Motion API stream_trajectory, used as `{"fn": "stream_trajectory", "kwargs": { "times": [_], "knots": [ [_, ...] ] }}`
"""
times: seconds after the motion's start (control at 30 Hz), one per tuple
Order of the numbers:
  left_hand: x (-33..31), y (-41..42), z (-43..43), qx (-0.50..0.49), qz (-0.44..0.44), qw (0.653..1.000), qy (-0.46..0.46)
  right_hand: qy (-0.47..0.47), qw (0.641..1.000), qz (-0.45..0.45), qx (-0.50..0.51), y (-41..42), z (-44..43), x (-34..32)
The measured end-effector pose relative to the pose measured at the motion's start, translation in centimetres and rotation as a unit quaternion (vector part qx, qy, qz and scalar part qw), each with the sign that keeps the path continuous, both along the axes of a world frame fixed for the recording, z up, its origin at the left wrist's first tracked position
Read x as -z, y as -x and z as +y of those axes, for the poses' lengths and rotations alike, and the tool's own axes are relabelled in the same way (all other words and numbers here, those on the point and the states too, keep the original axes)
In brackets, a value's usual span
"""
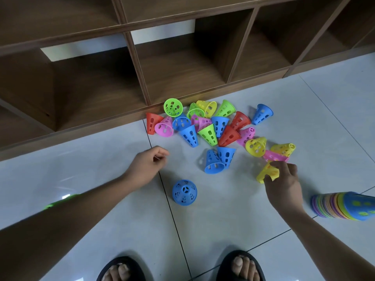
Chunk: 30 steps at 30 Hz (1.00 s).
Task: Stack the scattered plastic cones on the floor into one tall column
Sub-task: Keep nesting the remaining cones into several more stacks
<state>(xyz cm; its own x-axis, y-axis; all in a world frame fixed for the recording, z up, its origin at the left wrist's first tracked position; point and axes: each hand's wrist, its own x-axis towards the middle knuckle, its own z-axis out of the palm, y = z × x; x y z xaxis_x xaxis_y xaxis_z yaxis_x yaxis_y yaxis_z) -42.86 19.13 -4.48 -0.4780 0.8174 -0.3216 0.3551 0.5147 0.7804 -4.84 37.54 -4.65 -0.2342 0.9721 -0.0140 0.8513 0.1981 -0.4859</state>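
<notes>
Several perforated plastic cones (209, 122) in red, pink, blue, green and yellow lie scattered on the pale tiled floor beside a wooden shelf. One blue cone (184, 192) stands upright by itself nearer to me. My right hand (284, 183) grips a yellow cone (267, 173) at the right edge of the pile, next to a pink cone (275, 156). My left hand (149, 163) hovers left of the pile with fingers loosely curled, holding nothing. A stack of nested multicoloured cones (345, 206) capped by a blue one lies at the far right.
A low brown wooden shelf unit (182, 63) with open compartments runs along the back, its base touching the pile. My two feet in black sandals (241, 266) stand at the bottom. A green object (60, 201) shows behind my left forearm.
</notes>
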Motion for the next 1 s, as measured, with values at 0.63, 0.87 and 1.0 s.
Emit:
{"fn": "stream_trajectory", "kwargs": {
  "times": [0.63, 0.87, 1.0],
  "knots": [
    [-0.3, 4.5, 6.2, -0.025, -0.022, 0.998, 0.046, -0.003, 0.999, 0.028, -0.024, 0.1, -0.5, -0.4],
    [-0.4, 4.0, 5.9, -0.085, -0.045, 0.995, 0.015, 0.086, 0.991, 0.102, -0.010, 2.1, -2.6, -2.5],
    [0.1, 4.3, 5.0, -0.132, -0.033, 0.991, 0.009, 0.159, 0.978, 0.138, -0.015, 3.2, -3.5, -3.5]
  ]
}}
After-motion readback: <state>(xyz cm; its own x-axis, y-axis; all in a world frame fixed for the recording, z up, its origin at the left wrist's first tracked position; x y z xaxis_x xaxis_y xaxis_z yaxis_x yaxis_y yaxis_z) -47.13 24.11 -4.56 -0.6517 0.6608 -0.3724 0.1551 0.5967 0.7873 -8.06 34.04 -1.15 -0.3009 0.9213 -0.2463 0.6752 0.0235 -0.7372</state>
